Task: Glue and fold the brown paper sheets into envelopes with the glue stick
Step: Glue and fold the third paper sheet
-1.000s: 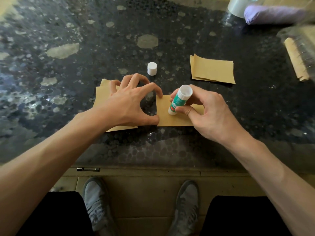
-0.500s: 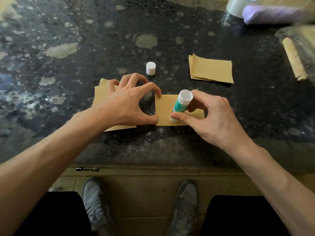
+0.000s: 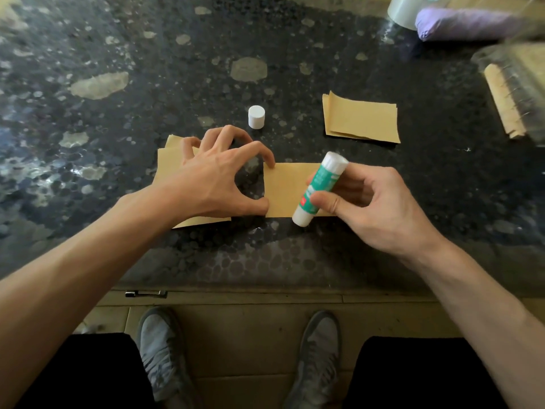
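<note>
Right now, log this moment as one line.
left hand: fingertips press left edge of brown sheet | right hand: holds glue stick, lower end at sheet's near edge | cap: off, standing on table | stage: gluing

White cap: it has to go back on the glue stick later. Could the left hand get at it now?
Probably yes: the white cap stands just beyond the left hand, nothing between them, though that hand would have to leave the brown sheet it pins.

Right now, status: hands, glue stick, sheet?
Left hand pins brown sheet by left edge. Right hand grips glue stick, lower end at sheet's near edge. Cap off, standing beyond the hands; nothing in the way.
</note>
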The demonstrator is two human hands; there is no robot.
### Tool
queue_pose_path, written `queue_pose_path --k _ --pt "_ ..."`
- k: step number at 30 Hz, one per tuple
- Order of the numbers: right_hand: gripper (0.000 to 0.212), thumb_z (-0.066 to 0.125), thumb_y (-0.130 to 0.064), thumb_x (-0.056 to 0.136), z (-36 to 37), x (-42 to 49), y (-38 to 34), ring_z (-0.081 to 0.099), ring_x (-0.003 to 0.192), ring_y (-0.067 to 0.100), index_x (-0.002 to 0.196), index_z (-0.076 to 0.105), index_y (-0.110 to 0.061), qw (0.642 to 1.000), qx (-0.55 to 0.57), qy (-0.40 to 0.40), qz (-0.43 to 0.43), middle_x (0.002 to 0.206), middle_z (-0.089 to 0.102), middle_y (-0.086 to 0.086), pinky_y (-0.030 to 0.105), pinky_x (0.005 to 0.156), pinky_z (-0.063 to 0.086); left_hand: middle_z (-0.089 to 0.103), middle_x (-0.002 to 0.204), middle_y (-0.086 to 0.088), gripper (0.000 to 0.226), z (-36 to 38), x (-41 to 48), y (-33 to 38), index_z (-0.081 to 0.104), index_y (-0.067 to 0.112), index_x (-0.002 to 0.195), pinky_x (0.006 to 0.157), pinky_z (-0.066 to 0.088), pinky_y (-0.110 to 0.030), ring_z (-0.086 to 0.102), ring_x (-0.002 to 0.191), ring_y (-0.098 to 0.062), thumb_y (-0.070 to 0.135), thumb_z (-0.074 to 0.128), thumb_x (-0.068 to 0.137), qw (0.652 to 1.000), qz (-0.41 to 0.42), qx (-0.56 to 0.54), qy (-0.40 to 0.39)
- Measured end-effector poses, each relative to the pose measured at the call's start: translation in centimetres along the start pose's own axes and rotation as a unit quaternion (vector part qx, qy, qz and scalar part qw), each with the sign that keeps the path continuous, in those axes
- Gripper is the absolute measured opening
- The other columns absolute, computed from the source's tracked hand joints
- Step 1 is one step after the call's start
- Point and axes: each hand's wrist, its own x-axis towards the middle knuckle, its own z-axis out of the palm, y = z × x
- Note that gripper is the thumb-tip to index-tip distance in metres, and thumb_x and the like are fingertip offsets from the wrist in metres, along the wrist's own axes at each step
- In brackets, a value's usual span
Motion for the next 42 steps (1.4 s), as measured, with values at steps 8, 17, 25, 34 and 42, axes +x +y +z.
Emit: queue_pose_path --k 8,17,25,34,42 --pt "0.027 0.075 -0.025 0.096 0.4 1.4 0.9 0.068 0.109 0.005 0.123 0.071 -0.023 0.995 -0.064 0.060 -0.050 0.114 0.072 -0.016 0.021 0.091 0.053 0.032 0.139 0.013 0.064 0.0 0.0 0.1 0.048 0.054 0.130 0.118 0.011 -0.049 0.018 0.146 -0.018 0.064 0.073 0.071 1.000 -0.001 -0.001 0.000" --pt "0.032 0.076 -0.044 0.092 0.6 2.1 0.6 0.066 0.100 -0.006 0.118 0.069 -0.028 0.979 -0.185 0.075 -0.047 0.107 0.069 -0.023 0.013 0.084 0.050 0.031 0.140 0.012 0.065 0.0 0.1 -0.1 0.048 0.055 0.130 0.119 0.010 -0.051 0.017 0.147 -0.018 0.067 0.074 0.072 1.000 0.001 0.001 -0.005" --pt "0.037 0.073 -0.062 0.083 0.5 1.8 0.4 0.062 0.097 -0.012 0.109 0.060 -0.040 0.973 -0.208 0.090 -0.041 0.096 0.057 -0.035 0.014 0.083 0.049 0.031 0.137 0.014 0.065 0.0 0.0 0.0 0.048 0.055 0.129 0.119 0.011 -0.050 0.018 0.147 -0.018 0.066 0.070 0.069 1.000 -0.002 -0.005 -0.005" --pt "0.035 0.076 -0.042 0.089 0.0 1.1 0.0 0.063 0.102 -0.002 0.121 0.070 -0.030 0.981 -0.189 0.032 -0.021 0.112 0.068 -0.019 0.027 0.092 0.053 0.031 0.139 0.014 0.065 0.1 0.1 -0.1 0.048 0.055 0.129 0.119 0.010 -0.050 0.018 0.147 -0.017 0.067 0.071 0.070 1.000 0.000 -0.004 -0.005" --pt "0.039 0.075 -0.059 0.081 0.0 0.5 -0.2 0.065 0.096 -0.006 0.113 0.064 -0.040 0.976 -0.207 0.047 -0.041 0.101 0.065 -0.027 0.016 0.083 0.052 0.031 0.140 0.013 0.065 0.1 0.1 0.0 0.048 0.055 0.130 0.119 0.010 -0.050 0.017 0.147 -0.018 0.067 0.072 0.071 1.000 0.000 0.001 -0.005"
